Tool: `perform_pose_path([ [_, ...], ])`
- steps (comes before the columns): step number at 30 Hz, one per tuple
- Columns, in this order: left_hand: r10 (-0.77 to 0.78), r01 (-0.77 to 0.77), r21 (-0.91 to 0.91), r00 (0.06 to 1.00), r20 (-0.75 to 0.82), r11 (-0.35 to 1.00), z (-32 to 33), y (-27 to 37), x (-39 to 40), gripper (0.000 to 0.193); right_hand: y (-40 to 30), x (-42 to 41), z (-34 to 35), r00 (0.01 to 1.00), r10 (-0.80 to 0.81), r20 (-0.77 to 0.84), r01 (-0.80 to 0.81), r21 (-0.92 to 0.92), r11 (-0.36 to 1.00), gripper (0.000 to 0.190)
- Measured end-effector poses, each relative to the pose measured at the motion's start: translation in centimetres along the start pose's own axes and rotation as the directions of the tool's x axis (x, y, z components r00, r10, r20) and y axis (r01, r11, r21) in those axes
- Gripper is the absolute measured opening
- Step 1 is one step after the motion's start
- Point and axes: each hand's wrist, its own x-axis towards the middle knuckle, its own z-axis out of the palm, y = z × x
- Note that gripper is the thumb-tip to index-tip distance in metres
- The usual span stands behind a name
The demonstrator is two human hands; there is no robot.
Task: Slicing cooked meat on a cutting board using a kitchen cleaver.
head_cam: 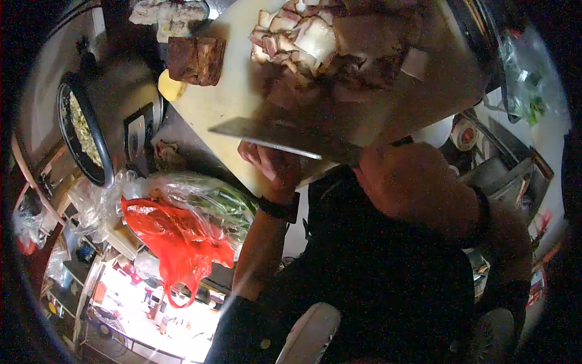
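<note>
My right hand (395, 175) is closed on the handle end of a broad cleaver (277, 136), its blade reaching left over the near part of a pale cutting board (204, 113). Fingers bent, my left hand (268, 166) is just below the blade, partly covered by it; whether it grips anything cannot be seen. Farther up the board lies a pile of sliced meat (295, 41) with pale fat, and more pieces lie in shadow to its right. A dark brown block of meat (196, 61) sits at the board's left edge, beside a yellow piece of food (172, 86).
Left of the board stands a dark-rimmed bowl (84, 132) of chopped food. Nearer are a red plastic bag (182, 236) and clear bags with green vegetables (227, 200). A white bowl (434, 132) sits under the board's right side; a clear bag (529, 77) lies far right.
</note>
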Motion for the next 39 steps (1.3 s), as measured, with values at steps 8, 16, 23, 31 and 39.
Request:
perform_pose_path([
  [8,0.104,-0.103,0.076,0.995,-0.009,0.992,0.2,-3.3,-2.7,0.049,-0.6,-2.2,0.1,0.998,0.058,0.023,-0.059,0.064,0.996,0.020],
  [16,0.138,-0.138,-0.028,0.990,-0.027,0.990,0.1,-0.7,0.6,0.038,0.6,2.0,2.8,0.966,-0.178,-0.187,0.205,0.134,0.970,0.013],
  [23,0.104,-0.104,0.005,0.994,-0.032,0.995,-0.3,-0.3,0.5,0.033,1.7,1.2,1.9,0.971,-0.034,0.236,0.008,0.109,0.994,0.012],
  [31,0.118,-0.122,0.062,0.991,0.066,0.991,-0.4,-1.7,-0.8,0.033,2.3,1.2,2.4,0.979,0.001,0.205,-0.046,0.215,0.975,0.015],
  [39,0.128,-0.128,0.011,0.992,0.002,0.992,0.3,-1.2,-0.4,0.028,1.1,7.3,5.2,0.993,-0.113,-0.025,0.116,0.278,0.954,0.020],
])
